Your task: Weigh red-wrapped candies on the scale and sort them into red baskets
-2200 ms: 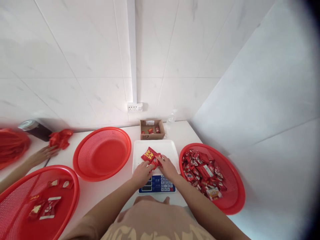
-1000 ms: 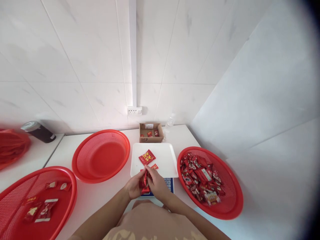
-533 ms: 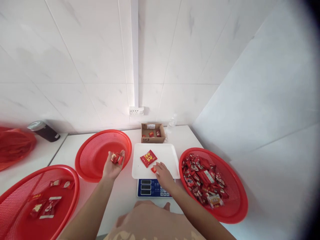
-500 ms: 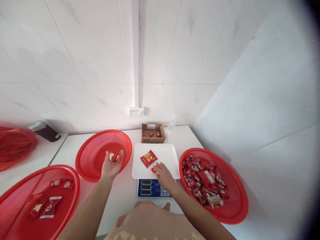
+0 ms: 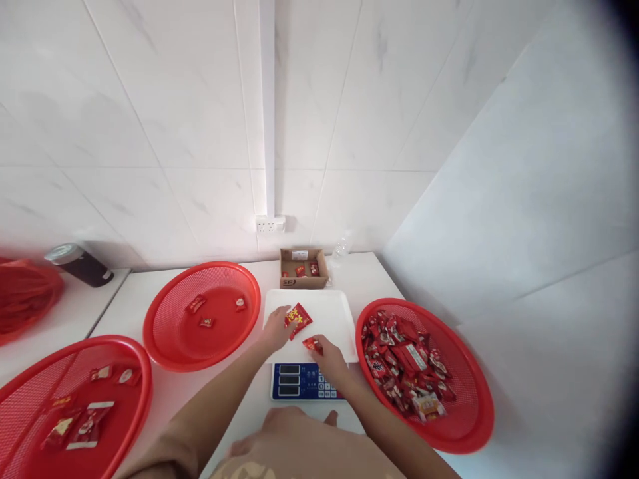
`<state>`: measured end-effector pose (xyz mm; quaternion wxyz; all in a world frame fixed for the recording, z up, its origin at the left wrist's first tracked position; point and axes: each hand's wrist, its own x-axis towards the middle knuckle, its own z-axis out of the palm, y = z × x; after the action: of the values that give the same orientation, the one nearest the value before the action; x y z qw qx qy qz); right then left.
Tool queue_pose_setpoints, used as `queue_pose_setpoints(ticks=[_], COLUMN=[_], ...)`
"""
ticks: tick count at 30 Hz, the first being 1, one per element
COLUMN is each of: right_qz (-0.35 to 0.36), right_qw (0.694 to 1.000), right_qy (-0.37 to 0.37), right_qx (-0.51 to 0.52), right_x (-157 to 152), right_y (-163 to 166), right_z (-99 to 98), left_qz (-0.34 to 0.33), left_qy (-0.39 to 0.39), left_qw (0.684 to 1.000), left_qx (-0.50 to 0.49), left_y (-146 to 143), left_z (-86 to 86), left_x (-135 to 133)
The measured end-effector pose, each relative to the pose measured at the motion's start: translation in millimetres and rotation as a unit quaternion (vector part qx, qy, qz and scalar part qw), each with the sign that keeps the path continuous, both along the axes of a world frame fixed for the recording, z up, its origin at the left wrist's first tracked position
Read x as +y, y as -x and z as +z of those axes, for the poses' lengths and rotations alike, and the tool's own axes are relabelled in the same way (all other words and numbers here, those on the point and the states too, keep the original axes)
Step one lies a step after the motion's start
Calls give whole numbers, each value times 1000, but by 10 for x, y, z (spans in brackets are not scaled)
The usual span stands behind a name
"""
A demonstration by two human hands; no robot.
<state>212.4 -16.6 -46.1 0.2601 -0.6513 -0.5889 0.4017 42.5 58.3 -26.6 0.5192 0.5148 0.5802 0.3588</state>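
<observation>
My left hand [image 5: 274, 330] is over the left part of the white weighing tray [image 5: 333, 307], its fingers closed on the left edge of a flat red packet with yellow lettering [image 5: 301, 318]. Between the fingertips of my right hand [image 5: 330, 359] is a smaller red wrapped packet [image 5: 312, 344], near the tray's front edge. Below the tray shows the blue panel of the scale [image 5: 305, 380], partly covered by my right forearm. Just left of the tray, a red mesh basket [image 5: 164, 332] holds a few small red packets [image 5: 196, 304] lying apart.
At the right, another red basket [image 5: 476, 412] holds a heap of red packets. A third basket [image 5: 142, 406] with several packets is at the lower left. Behind the tray stand a cardboard box [image 5: 302, 283] and a clear plastic bottle [image 5: 342, 246]. A dark tumbler [image 5: 82, 265] lies far left.
My left hand has moved right from above the middle basket to the large packet on the tray. The small packets it held now lie in that basket. My right hand has picked up the small packet.
</observation>
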Motion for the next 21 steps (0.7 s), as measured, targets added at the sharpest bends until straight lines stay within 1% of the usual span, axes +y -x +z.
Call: queue_pose_setpoints(ticks=[2, 5, 7, 9, 11, 13, 15, 16, 18, 20, 21], right_qz=[-33, -68, -101, -127, -140, -132, -98, -73, -20, 19, 32], right_qw=[995, 977, 957, 933, 910, 900, 911, 921, 940, 959, 969], right_qy=[22, 58, 84, 101, 110, 114, 125, 128, 112, 64, 37], right_qx=[87, 195, 259, 321, 375, 400, 381, 362, 321, 274, 242], right_x=[-9, -26, -42, -58, -71, -84, -100, -110, -136, -170, -190], right_y=[10, 1, -12, -11, 13, 53, 94, 112, 143, 178, 198], right_z=[6, 11, 24, 61, 129, 219, 308, 347, 405, 442, 456], left_qz=[-65, -125, -139, -139, -130, -125, -130, -137, -159, -180, -180], left_qy=[-27, -53, -60, -63, -49, 1, 71, 106, 172, 227, 244], left_qw=[996, 981, 973, 968, 971, 985, 989, 981, 952, 922, 915], left_qx=[64, 137, 172, 198, 193, 116, -20, -91, -197, -255, -266], left_y=[-133, -225, -244, -251, -247, -214, -135, -80, 37, 129, 157], left_z=[-78, -150, -164, -149, -100, -19, 82, 135, 233, 312, 343], left_x=[5, -14, -53, -121, -220, -344, -478, -544, -665, -765, -807])
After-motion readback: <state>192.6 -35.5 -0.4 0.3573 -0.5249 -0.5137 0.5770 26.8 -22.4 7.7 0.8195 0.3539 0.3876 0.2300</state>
